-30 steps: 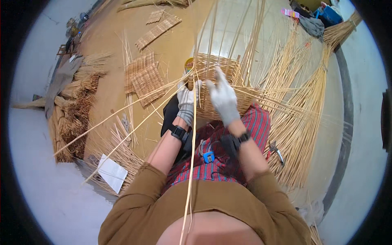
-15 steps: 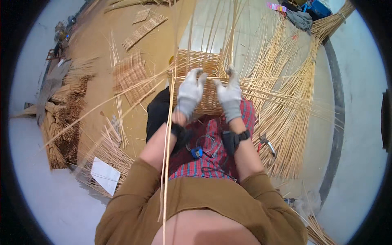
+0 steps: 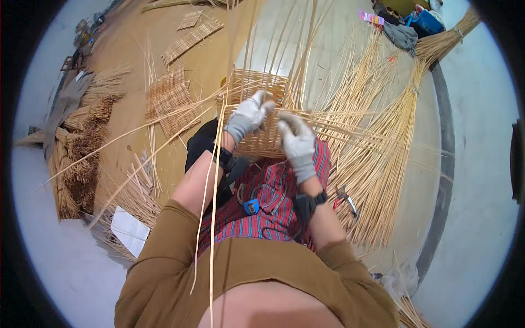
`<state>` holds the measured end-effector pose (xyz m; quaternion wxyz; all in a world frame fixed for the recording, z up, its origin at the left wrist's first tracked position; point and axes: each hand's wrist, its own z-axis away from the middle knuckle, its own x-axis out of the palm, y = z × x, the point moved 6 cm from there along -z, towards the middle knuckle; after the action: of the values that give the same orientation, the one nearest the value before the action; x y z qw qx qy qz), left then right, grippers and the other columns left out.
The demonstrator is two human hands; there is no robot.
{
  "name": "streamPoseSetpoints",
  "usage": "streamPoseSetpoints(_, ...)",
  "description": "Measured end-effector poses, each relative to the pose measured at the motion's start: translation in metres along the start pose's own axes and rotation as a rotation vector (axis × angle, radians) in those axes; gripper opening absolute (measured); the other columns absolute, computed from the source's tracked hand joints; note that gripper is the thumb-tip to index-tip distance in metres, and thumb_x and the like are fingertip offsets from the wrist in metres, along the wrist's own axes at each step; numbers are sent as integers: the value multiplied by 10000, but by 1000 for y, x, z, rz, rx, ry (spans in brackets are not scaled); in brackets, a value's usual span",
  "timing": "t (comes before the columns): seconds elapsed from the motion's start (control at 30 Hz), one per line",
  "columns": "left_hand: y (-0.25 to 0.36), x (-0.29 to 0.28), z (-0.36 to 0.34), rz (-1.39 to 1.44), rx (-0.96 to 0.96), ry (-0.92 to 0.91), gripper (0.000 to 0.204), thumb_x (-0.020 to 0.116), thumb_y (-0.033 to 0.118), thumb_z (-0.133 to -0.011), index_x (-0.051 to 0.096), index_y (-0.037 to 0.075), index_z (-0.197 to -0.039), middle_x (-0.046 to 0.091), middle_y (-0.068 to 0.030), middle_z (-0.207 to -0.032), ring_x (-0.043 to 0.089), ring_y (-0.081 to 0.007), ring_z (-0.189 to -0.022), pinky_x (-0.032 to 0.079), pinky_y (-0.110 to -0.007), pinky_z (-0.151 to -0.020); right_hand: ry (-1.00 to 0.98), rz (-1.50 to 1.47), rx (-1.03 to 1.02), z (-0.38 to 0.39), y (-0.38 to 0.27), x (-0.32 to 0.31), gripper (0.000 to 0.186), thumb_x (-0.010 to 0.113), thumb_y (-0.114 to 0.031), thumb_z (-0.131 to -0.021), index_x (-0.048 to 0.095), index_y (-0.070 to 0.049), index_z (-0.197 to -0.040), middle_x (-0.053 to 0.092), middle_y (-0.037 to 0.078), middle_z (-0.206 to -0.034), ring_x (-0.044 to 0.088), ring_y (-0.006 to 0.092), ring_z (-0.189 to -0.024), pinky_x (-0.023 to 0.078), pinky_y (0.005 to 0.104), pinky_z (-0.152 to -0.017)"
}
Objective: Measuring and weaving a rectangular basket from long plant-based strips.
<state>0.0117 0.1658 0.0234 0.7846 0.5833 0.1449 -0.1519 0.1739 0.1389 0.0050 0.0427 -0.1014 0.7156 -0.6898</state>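
My left hand (image 3: 249, 117), in a white-and-grey glove, has its fingers bent around pale rods at the upper middle of a square woven basket (image 3: 254, 144). My right hand (image 3: 298, 144), gloved alike, is lower on the basket's right side, fingers curled beside the crossing rods; what they hold is too small to make out. Long loose rods (image 3: 214, 202) trail from the basket to my left and down over me, and others rise from its far side. The basket rests on a striped red cloth (image 3: 273, 218) over my lap, where a blue tape measure (image 3: 251, 206) lies.
Woven panels (image 3: 170, 101) lie on the yellow floor ahead. Reed bundles (image 3: 82, 164) stack along the left wall; long rods (image 3: 377, 191) spread on the right beside red-handled shears (image 3: 348, 203). A white sheet (image 3: 128, 229) lies lower left, a blue container (image 3: 425, 23) upper right.
My left hand has moved from the basket's left side toward its middle. My right hand has reached up among the rods, then come back down. The whole scene sits further left in view.
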Motion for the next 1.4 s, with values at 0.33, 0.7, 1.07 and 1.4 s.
streamPoseSetpoints(0.33, -36, 13, -35, -115, -38, 210, 282, 614, 322, -961, 666, 53, -1023, 704, -80, -870, 629, -157, -665, 515, -337, -637, 182, 763, -452, -108, -100, 9, 640, 606, 12, -904, 411, -104, -1503, 612, 83, -1273, 610, 190, -1100, 511, 288, -925)
streamPoseSetpoints(0.7, -27, 3, -5, 122, 256, 353, 379, 680, 172, -908, 589, 40, -1252, 696, -163, -1035, 655, -200, -622, 544, -376, -620, 121, 289, 128, -5, -33, -45, 538, 630, -72, -919, 481, -40, -1435, 640, 127, -1264, 601, 187, -1156, 476, 303, -998)
streamPoseSetpoints(1.07, -68, -90, 73, 33, 239, 777, 362, 663, 282, -936, 616, 0, -1157, 704, -125, -1069, 670, -181, -961, 533, -315, -856, -67, 707, -282, 11, -48, 45, 426, 693, -127, -850, 616, -130, -1269, 646, 151, -1170, 630, 336, -1087, 526, 403, -904)
streamPoseSetpoints(1.4, -81, -84, 75, 290, 302, 669, 296, 582, 154, -974, 597, 13, -1233, 669, -92, -1056, 632, -176, -983, 527, -314, -852, -376, 567, -479, 50, -71, 125, 354, 725, -172, -830, 666, -185, -1179, 636, 89, -882, 651, 296, -823, 539, 382, -739)
